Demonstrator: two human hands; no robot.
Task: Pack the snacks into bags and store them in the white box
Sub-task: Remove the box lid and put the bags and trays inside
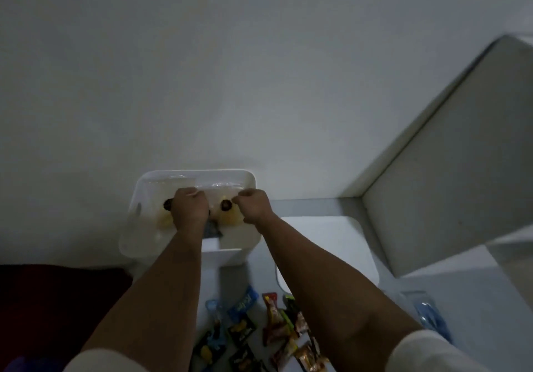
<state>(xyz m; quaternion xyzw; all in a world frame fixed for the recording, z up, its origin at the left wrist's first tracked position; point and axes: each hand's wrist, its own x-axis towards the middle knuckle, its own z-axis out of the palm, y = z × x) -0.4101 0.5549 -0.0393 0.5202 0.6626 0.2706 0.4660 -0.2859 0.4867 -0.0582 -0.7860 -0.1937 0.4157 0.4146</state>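
The white box (pixel 144 195) stands on the floor against the wall. Over its opening, my left hand (pixel 189 206) and my right hand (pixel 255 206) each pinch the top edge of a clear plastic bag (pixel 215 191) that holds round yellow and dark snacks. The bag hangs inside the box between my fists. Its lower part is hidden behind my left wrist. Several loose wrapped snacks (pixel 277 322) in blue, red, black and gold lie on the floor near me.
A white lid (pixel 331 245) lies flat to the right of the box. Further right rises a white cabinet (pixel 450 170). A pack of clear bags (pixel 429 314) lies at the lower right. A dark red cushion (pixel 57 299) sits at the left.
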